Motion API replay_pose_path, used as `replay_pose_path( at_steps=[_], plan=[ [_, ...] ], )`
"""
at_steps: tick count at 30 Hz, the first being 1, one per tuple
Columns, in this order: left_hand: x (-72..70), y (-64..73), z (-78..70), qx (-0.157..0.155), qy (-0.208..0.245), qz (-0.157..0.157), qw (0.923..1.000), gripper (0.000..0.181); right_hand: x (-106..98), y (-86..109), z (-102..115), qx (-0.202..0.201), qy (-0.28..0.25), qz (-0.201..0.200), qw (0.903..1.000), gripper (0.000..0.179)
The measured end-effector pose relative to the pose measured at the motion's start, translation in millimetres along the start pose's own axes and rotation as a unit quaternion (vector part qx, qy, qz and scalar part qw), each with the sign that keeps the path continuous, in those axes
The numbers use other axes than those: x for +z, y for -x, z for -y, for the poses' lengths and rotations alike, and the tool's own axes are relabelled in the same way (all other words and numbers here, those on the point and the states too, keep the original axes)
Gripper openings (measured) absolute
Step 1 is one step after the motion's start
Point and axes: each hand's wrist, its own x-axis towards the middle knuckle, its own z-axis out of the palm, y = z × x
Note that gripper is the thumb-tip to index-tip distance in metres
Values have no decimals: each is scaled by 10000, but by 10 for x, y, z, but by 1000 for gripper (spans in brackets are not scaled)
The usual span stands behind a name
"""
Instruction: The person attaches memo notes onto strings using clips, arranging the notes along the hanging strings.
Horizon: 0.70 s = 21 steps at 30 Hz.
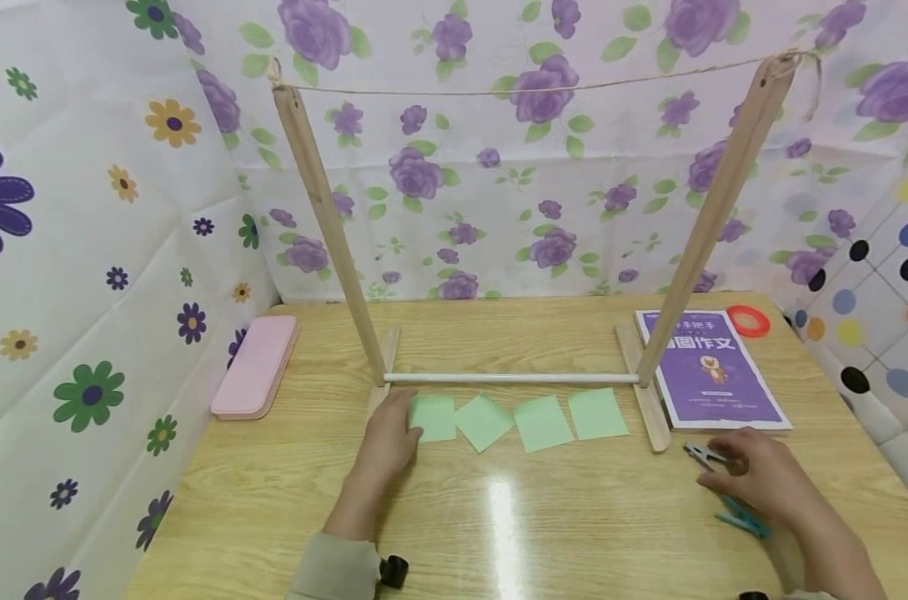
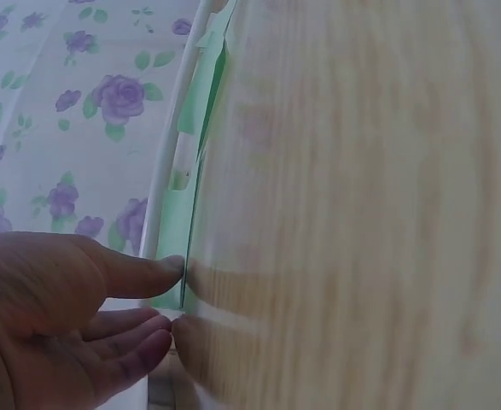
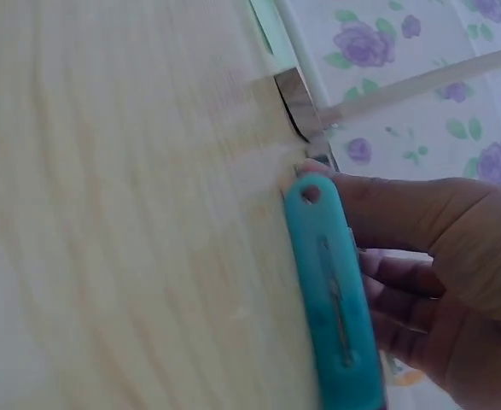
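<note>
1. One table (image 1: 438,517) is carrying one wooden frame (image 1: 334,242).
2. Left hand (image 1: 388,440) is touching the leftmost note (image 1: 435,418), pinching I cannot tell; right hand (image 1: 763,468) is gripping a grey clip (image 1: 698,455). Picking up seems the step, probably calling for lifting next.
3. Four green notes (image 1: 484,422) are lying before the frame.
4. Two clips are showing, including a teal clip (image 1: 746,520).

Chinese print stood on the purple book (image 1: 716,379): 手把手 could be read in the upper line, and 图作文 below it in larger white characters. The wooden post (image 1: 713,221) partly covered the start of these 2 lines. Further down the cover, the lettering was too small to read.
</note>
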Motion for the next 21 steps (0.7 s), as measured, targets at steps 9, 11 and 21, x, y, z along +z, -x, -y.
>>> replay_pose_path(
  at_steps=[9, 11, 21],
  plan=[
    [1, 54, -37, -66, -65, -3, 10000, 67, -136, 69, -86, 58, 168, 246, 9995, 33],
    [-3, 60, -34, -82, -59, -83, 9999, 67, -122, 72, -90, 31, 197, 213, 9996, 37],
    [-25, 98, -34, -173, 76, -286, 9994, 49, -78, 71, -34, 116, -102, 403, 9991, 52]
  ],
)
